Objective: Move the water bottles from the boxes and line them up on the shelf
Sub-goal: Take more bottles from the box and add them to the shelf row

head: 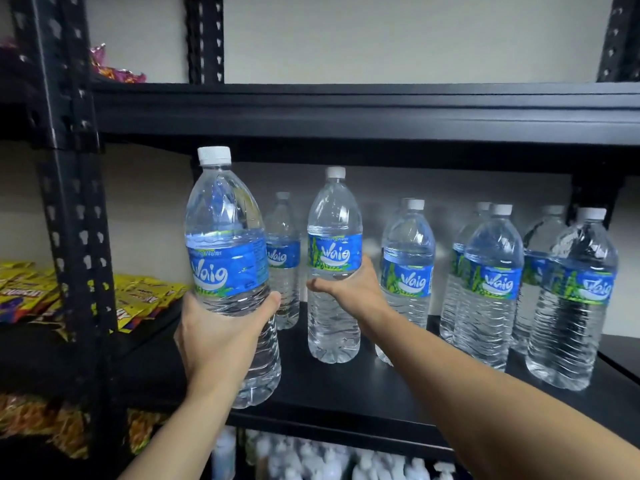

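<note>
My left hand (221,337) grips a clear water bottle (227,244) with a blue label and white cap, held upright in front of the black shelf (346,386), at its left end. My right hand (349,289) is wrapped around the middle of a second water bottle (334,216), which stands or hovers just above the shelf board; I cannot tell which. Several more of the same bottles (491,285) stand in two rows to the right, and one bottle (283,244) stands at the back between my two hands.
A black upright post (74,216) borders the shelf bay on the left. Yellow snack packets (31,292) lie on the neighbouring shelf to the left. The shelf above (346,109) hangs low over the bottle caps. White bottles (329,459) fill the shelf below.
</note>
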Demonstrator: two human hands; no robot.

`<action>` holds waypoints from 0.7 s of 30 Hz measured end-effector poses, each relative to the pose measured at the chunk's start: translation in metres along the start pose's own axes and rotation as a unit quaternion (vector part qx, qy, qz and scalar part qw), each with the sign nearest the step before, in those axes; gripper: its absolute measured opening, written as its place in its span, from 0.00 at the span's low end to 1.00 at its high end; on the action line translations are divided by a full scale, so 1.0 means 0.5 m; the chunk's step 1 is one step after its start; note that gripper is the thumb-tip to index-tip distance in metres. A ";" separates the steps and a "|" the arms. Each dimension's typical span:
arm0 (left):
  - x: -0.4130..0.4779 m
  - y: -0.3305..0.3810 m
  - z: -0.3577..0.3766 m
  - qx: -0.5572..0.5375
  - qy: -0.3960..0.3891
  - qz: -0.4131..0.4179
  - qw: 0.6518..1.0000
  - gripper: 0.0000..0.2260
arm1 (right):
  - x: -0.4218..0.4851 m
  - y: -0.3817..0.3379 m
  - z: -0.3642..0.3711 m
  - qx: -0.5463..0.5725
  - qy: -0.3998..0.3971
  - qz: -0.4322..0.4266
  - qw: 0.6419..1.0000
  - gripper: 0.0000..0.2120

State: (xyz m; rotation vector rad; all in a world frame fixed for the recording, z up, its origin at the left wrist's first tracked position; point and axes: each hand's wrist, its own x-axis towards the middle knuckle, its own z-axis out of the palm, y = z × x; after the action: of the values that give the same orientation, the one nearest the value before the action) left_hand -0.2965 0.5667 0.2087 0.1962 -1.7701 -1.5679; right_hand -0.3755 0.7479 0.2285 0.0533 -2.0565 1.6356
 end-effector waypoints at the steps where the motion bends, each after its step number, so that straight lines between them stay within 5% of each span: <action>1: 0.005 -0.005 0.002 -0.001 0.001 -0.001 1.000 0.32 | 0.004 0.003 0.002 0.002 0.005 -0.002 1.000 0.40; 21: 0.058 -0.039 0.012 -0.011 -0.019 0.017 1.000 0.32 | 0.062 0.056 0.048 -0.024 0.084 -0.001 0.996 0.37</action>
State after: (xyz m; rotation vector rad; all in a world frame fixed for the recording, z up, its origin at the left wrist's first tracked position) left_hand -0.3275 0.5502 0.2034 0.1271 -1.7752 -1.5750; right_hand -0.4207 0.7421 0.2124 -0.0967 -1.9662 1.5342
